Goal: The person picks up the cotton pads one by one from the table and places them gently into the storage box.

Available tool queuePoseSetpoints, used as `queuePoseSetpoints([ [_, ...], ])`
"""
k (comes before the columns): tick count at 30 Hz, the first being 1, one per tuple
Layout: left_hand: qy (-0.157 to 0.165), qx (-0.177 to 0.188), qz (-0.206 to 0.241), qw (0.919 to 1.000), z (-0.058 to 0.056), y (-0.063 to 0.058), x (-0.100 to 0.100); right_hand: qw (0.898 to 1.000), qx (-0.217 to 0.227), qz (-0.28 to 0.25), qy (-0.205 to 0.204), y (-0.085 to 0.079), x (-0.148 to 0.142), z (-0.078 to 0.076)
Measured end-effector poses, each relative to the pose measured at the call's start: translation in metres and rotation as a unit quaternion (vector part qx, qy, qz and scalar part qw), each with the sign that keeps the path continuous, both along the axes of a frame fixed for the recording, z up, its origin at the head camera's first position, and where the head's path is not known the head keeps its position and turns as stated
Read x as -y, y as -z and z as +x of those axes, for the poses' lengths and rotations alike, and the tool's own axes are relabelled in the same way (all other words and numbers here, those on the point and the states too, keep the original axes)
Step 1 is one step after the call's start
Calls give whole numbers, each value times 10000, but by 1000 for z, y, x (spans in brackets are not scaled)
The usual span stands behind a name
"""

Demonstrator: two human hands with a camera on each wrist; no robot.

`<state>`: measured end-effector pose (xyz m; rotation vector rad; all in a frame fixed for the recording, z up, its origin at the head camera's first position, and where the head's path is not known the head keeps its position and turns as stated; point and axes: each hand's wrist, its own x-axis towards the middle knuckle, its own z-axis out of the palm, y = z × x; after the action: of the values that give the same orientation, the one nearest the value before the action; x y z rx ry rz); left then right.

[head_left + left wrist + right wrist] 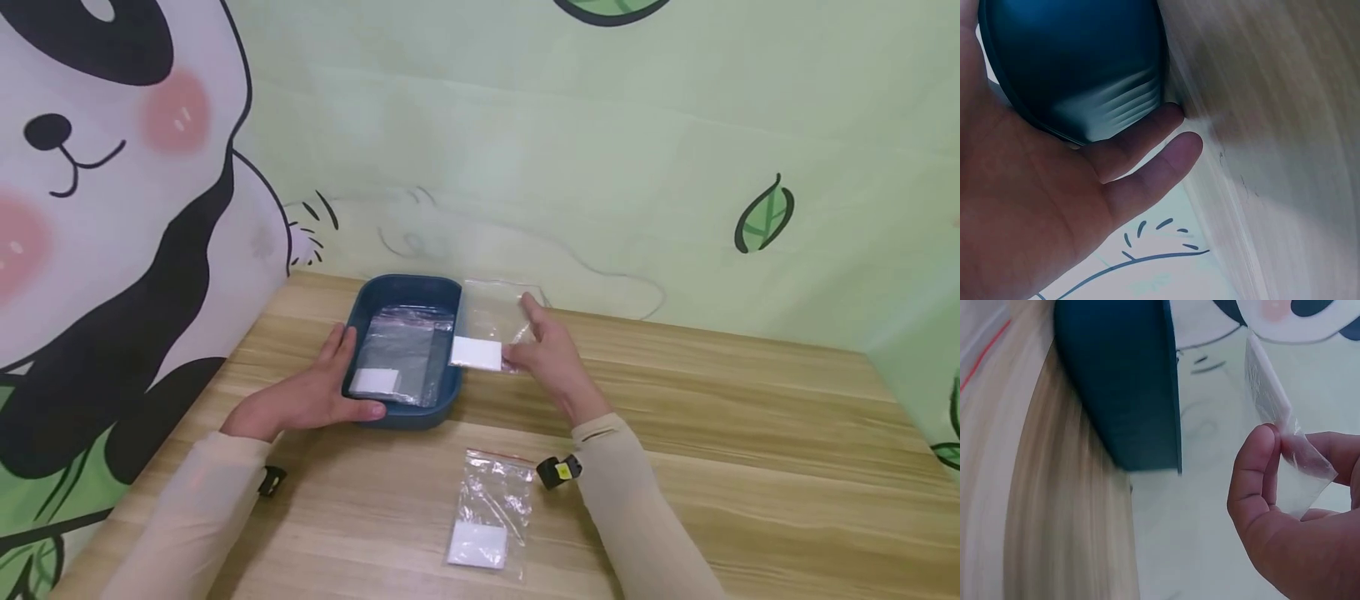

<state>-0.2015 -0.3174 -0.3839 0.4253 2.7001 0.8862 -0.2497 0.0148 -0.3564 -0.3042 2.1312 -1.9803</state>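
A dark blue plastic tray [408, 422] sits on the table with clear zip bags [397, 354] lying in it, a white piece showing at their lower left. Against the tray's left side rests my left hand [318, 392], fingers extended and thumb at the near rim. In the left wrist view its fingers [1147, 181] lie along the outer wall. Just right of the tray, my right hand [555, 358] pinches a clear zip bag [495, 312] holding a flat white piece [1272, 381]. The bag stands above the table, its white piece close to the tray's right rim.
Another clear zip bag [491, 508] with a red seal line and a white piece lies on the wooden table [720, 450], nearer to me. A pale green wall [675, 167] with a panda picture rises behind the table's far edge.
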Motion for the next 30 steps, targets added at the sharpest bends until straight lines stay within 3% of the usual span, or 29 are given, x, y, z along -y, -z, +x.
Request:
queuePoseSetpoints([
  [5, -16, -23, -19, 10000, 1, 0, 0, 10000, 83, -44, -32, -4, 30, 0],
  [12, -18, -71, -38, 10000, 0, 0, 0, 9992, 66, 391, -33, -5, 68, -1],
  [21, -60, 24, 5, 10000, -2, 2, 2, 9964, 142, 834, -43, 3, 101, -7],
  [30, -82, 24, -32, 10000, -3, 3, 1, 9923, -72, 1228, 113, 14, 127, -9],
])
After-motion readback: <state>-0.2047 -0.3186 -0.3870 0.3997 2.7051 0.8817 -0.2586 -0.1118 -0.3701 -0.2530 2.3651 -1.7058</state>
